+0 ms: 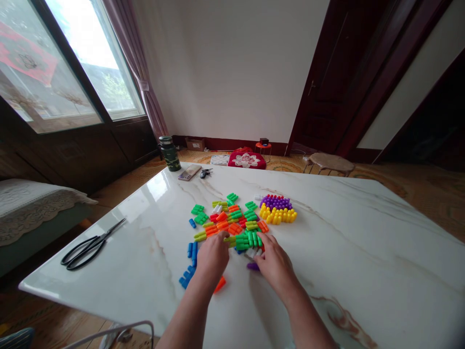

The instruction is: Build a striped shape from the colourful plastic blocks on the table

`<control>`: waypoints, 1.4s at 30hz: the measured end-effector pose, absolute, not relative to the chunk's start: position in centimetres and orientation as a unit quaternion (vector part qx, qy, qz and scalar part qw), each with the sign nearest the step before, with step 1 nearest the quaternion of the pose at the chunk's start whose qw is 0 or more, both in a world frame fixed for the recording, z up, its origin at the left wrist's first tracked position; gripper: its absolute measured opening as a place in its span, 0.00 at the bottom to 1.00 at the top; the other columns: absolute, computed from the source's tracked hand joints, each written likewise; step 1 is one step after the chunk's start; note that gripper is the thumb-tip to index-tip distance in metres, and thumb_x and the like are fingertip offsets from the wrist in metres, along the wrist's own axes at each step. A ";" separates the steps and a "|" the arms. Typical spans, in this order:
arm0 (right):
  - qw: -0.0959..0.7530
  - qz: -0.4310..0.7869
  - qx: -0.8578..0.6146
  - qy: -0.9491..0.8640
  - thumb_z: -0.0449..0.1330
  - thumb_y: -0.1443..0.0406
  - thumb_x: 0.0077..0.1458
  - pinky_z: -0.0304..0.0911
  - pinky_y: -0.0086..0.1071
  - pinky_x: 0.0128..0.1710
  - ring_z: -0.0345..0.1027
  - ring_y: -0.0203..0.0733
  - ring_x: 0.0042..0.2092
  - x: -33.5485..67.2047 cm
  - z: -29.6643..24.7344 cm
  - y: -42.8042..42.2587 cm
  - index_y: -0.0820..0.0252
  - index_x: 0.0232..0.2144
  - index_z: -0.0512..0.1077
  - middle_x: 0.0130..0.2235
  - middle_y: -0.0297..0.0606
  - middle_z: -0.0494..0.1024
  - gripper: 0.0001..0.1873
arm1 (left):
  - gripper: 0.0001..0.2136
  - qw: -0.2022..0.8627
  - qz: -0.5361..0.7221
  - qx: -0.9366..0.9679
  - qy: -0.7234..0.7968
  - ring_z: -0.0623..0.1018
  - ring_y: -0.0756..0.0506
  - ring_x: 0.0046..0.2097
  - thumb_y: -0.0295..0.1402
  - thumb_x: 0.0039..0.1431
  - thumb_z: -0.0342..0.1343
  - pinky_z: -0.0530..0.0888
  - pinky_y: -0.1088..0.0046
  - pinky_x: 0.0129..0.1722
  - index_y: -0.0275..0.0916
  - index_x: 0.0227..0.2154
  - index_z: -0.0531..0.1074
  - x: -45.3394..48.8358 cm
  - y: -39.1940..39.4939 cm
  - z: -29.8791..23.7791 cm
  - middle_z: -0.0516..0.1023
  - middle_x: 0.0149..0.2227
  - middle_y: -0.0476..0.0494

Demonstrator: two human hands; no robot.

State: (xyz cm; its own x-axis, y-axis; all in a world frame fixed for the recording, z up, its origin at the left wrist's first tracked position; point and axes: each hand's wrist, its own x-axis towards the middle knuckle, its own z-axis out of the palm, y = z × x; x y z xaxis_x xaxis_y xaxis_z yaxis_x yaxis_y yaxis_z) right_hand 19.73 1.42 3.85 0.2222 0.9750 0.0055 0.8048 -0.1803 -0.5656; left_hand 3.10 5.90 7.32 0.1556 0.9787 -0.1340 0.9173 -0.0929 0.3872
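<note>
My left hand (213, 253) is closed, thumb and fingers pinching the end of a yellow-green peg-shaped plastic building block (231, 241). Against it lie green building blocks (249, 239), whose right end my right hand (275, 261) grips between thumb and fingers. Whether the yellow-green and green pieces are joined I cannot tell. Just under my right hand are white blocks (251, 253) and a purple block (253, 266). Loose orange blocks (222, 225) and more colours spread beyond both hands. Blue blocks (187, 277) lie left of my left hand, partly hidden by it.
A purple, yellow and red block assembly (278, 209) stands at the back right of the pile. Black-handled scissors (90, 246) lie at the left. Near the far edge of the marble-patterned table (363, 232) are a camouflage flask (169, 154), a phone (189, 172) and keys (205, 173).
</note>
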 end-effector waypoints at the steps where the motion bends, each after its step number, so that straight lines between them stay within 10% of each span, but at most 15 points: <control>1: 0.234 0.184 -0.746 -0.596 0.58 0.72 0.47 0.66 0.34 0.47 0.70 0.46 0.51 19.7 3.9 1.4 0.59 0.56 0.64 0.59 0.45 0.66 0.31 | 0.15 0.192 0.075 0.734 0.647 0.77 0.42 0.49 0.30 0.61 0.50 0.69 0.70 0.45 0.42 0.49 0.73 3.1 5.9 7.4 0.79 0.45 0.40; 35: 0.242 0.179 -0.730 -0.613 0.61 0.70 0.48 0.63 0.33 0.52 0.69 0.46 0.52 19.5 4.1 1.4 0.61 0.53 0.69 0.55 0.47 0.70 0.27 | 0.15 0.160 0.179 0.717 0.655 0.78 0.43 0.47 0.28 0.62 0.48 0.70 0.70 0.45 0.40 0.50 0.71 2.8 6.2 7.6 0.79 0.47 0.41; 42: 0.301 0.259 -0.709 -0.583 0.60 0.71 0.47 0.68 0.32 0.42 0.73 0.38 0.35 18.9 4.0 1.5 0.62 0.52 0.69 0.49 0.44 0.74 0.27 | 0.17 0.166 0.279 0.711 0.623 0.75 0.45 0.50 0.24 0.60 0.48 0.70 0.71 0.49 0.39 0.52 0.67 2.8 6.3 7.3 0.73 0.52 0.39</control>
State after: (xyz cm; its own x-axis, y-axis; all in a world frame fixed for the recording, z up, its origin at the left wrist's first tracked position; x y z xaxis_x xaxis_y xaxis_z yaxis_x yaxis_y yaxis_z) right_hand 18.88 1.53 3.97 0.1864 0.9823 -0.0166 0.6697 -0.1394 -0.7295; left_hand 2.77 6.33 7.30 0.0664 0.9795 0.1901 0.7936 -0.1673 0.5849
